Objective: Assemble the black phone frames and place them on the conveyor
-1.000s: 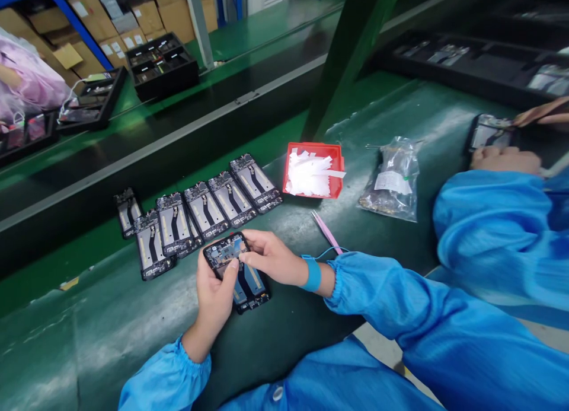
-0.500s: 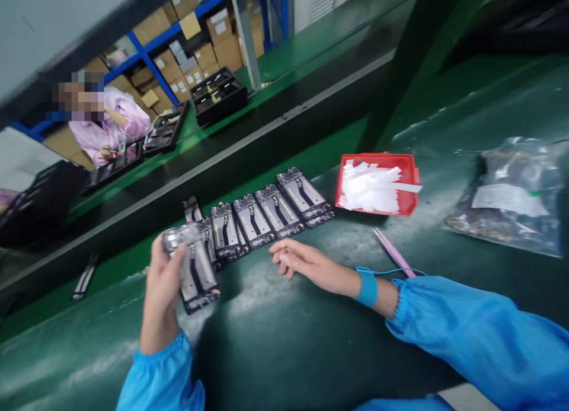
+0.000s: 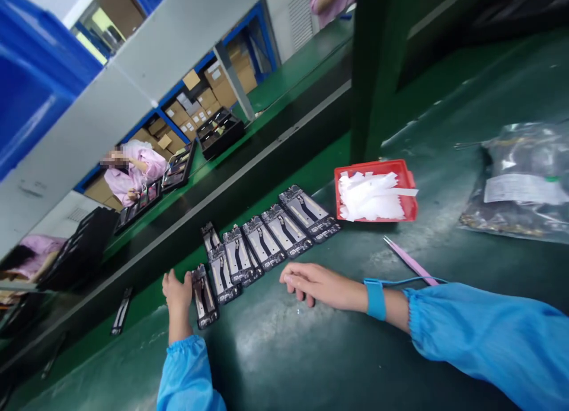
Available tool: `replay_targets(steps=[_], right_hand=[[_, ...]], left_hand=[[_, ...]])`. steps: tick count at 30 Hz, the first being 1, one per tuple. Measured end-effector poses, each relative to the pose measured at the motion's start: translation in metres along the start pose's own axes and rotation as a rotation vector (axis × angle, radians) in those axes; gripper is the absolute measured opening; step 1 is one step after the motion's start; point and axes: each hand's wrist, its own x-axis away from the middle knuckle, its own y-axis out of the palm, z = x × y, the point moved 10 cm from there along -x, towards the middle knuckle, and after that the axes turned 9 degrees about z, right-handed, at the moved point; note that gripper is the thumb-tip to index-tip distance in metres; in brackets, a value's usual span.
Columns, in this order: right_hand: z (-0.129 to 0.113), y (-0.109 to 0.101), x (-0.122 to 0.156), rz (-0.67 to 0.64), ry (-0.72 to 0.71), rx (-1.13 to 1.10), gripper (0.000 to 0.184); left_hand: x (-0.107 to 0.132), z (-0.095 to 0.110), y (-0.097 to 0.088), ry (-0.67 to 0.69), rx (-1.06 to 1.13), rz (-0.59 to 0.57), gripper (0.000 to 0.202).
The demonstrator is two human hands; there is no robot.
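The once-held phone (image 3: pixel 205 299) now lies beside the row (image 3: pixel 262 244)

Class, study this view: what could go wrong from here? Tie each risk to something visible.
Some phone assemblies partly overlap, so a nudge from the nearby left hand might scrape one against another.
The blue wrist strap has a cord that appears to cross the pink tweezers; moving the right hand could drag them.
A paper strip overhangs the red bin and might get knocked out.
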Motion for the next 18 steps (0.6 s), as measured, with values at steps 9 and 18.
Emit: replay_targets(steps=[9,18], right_hand=[[0.0,0.003,0.001,-0.017,-0.017,0.055,0.045],[0.006,0.006,-0.006,-0.036,-0.027,0.024,0.041]], left_hand=[[-0.052,0.125,0.075,0.001,-0.076,-0.2,0.055],[-0.066,0.138,0.02,-0.084,0.137,0.036,0.05]])
